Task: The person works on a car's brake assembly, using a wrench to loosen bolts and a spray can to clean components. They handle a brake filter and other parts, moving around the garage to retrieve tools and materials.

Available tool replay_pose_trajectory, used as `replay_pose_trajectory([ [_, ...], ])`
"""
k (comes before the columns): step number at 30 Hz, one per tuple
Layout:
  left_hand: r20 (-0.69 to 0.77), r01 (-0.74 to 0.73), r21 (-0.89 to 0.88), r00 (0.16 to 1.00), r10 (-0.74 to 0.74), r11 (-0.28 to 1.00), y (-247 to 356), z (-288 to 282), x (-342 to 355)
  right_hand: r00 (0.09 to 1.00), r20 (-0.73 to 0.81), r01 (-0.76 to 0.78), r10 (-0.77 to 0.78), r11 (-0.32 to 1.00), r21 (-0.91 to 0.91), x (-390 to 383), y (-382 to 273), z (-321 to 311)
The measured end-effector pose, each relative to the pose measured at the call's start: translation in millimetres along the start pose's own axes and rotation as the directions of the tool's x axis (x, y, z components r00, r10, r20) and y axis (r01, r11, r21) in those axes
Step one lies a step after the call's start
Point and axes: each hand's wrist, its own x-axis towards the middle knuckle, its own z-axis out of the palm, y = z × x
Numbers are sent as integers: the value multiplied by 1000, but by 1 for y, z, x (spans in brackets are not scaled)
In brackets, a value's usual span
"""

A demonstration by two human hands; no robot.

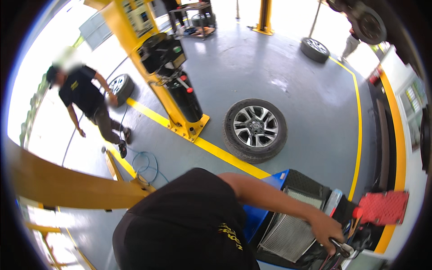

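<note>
My left arm, in a black short sleeve, reaches across to the right over a blue tool cart (254,220). My left hand (327,229) is closed on a silver metal hand tool (344,249), whose exact kind I cannot make out. Beside that hand, on the cart, lies a pleated air filter (288,236) with light grey folds. A second pale filter panel (303,197) is just beyond it. A clear bottle (333,201) and a red-capped item (357,213) stand near my wrist. My right hand does not show.
A wheel with a tyre (255,130) lies on the grey floor past the cart. A yellow lift post (168,105) stands left of it. A person (87,92) walks at the left, near a blue hose (148,167). A red perforated panel (383,208) is at the right.
</note>
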Motion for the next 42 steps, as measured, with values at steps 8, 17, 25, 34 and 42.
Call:
replay_pose_trajectory([
  [8, -597, 203, -168, 758, -263, 965, 150, -50, -248, 704, 454, 192, -546, 762, 619, -94, -162, 141],
  [17, -828, 31, -289, 494, -266, 957, 322, -36, -522, 279, 592, -231, -756, 545, 806, -349, -368, 201],
  [25, -906, 17, -296, 313, -286, 955, 454, -11, -692, 76, 389, -518, -918, 297, 802, -530, -515, 203],
  [34, -947, 28, -247, -221, -235, 969, 523, -27, -770, -262, 71, -452, -963, 187, 872, -643, -620, 255],
  [42, -892, 6, 214, -407, 198, 977, 521, -145, -897, -379, 129, -439, -916, 301, 847, -752, -717, 360],
])
